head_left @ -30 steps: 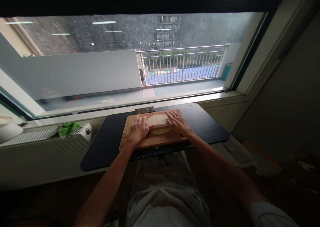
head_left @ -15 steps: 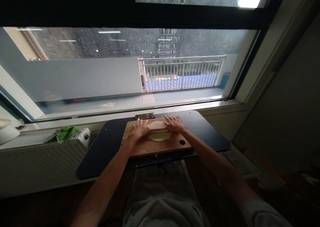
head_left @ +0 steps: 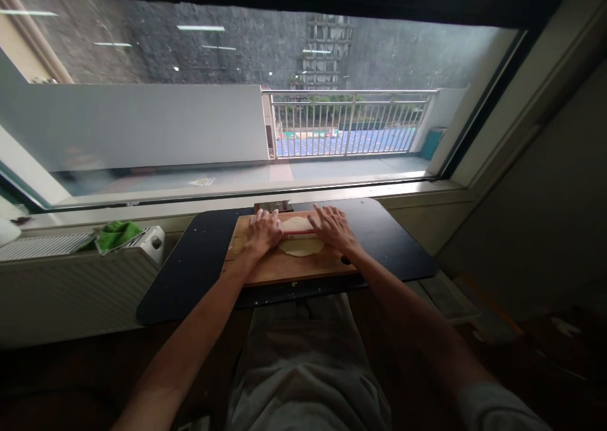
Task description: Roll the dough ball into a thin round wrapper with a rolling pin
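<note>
A thin sheet of pale dough (head_left: 302, 248) lies on a wooden board (head_left: 279, 272). Across the dough runs a rolling pin (head_left: 300, 234) with a reddish middle; its ends are hidden under my hands. My left hand (head_left: 265, 230) rests palm down over the left end, fingers stretched forward and slightly bent. Over the right end lies my right hand (head_left: 334, 229), its fingers spread and pointing away from me. Both hands press on the pin from above rather than wrapping round it, as far as I can see.
The board sits on a black table (head_left: 183, 263) below a window sill (head_left: 199, 202). Behind the board lies a small dark flat object (head_left: 274, 206). To the left a radiator (head_left: 95, 292) carries a green cloth (head_left: 118, 235). Bits of white residue dot the table.
My view has tilted down and closer. The rolling pin and both hands have moved slightly away from me over the dough, so more of its near part shows.
</note>
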A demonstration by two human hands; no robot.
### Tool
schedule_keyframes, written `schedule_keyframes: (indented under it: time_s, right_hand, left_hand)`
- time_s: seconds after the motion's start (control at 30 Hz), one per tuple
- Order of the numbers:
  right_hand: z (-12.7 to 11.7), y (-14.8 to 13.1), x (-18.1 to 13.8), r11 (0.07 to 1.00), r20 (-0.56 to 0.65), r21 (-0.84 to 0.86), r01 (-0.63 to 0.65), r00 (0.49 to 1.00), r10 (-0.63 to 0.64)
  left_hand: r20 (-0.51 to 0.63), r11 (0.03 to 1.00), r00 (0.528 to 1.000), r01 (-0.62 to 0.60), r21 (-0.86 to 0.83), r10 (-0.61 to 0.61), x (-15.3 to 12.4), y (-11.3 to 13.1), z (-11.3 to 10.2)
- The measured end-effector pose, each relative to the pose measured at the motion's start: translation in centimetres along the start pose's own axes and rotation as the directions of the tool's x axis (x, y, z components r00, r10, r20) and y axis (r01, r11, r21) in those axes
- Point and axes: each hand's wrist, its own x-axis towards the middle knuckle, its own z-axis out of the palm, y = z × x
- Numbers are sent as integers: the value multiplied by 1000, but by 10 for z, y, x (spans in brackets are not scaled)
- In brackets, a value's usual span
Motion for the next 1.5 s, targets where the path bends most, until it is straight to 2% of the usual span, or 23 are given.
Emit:
schedule_keyframes:
  time_s: [0.33, 0.43, 0.53, 0.63, 0.8, 0.93, 1.03, 1.17, 1.33, 1.5]
  right_hand:
    - [4, -1, 63, 998, 78, 61, -13, 997, 8]
    - [8, 2, 78, 997, 37, 65, -27, 999, 24]
    - [11, 3, 88, 998, -37, 51, -36, 999, 38]
    - [13, 2, 88, 999, -23, 45, -22, 999, 23]
    - [17, 1, 65, 999, 45, 22, 46, 998, -47]
    - [23, -6, 42, 992, 53, -24, 122, 991, -120]
    - [28, -14, 38, 992, 69, -34, 121, 991, -119]
    - [38, -20, 56, 990, 84, -43, 136, 988, -132]
    - [46, -20, 99, 993, 102, -37, 111, 989, -106]
    - [41, -19, 126, 998, 158, 16, 64, 985, -66]
  left_hand:
    - [-7, 987, 998, 61, -146, -63, 72, 5, 10]
    - [-17, 986, 997, 70, -154, -73, 83, 7, 12]
    - [-30, 985, 997, 71, -156, -77, 89, 10, 13]
    - [-20, 985, 997, 73, -156, -77, 89, 12, 14]
    - [19, 985, 997, 83, -152, -81, 76, 11, 15]
    - [44, 987, 995, 91, -130, -86, 59, 11, 21]
    - [56, 988, 993, 105, -114, -99, 56, 13, 26]
    - [50, 977, 988, 149, -152, -143, 73, 13, 32]
    - [55, 964, 983, 185, -193, -178, 105, 10, 33]
    - [-27, 973, 989, 135, -189, -142, 115, 14, 26]
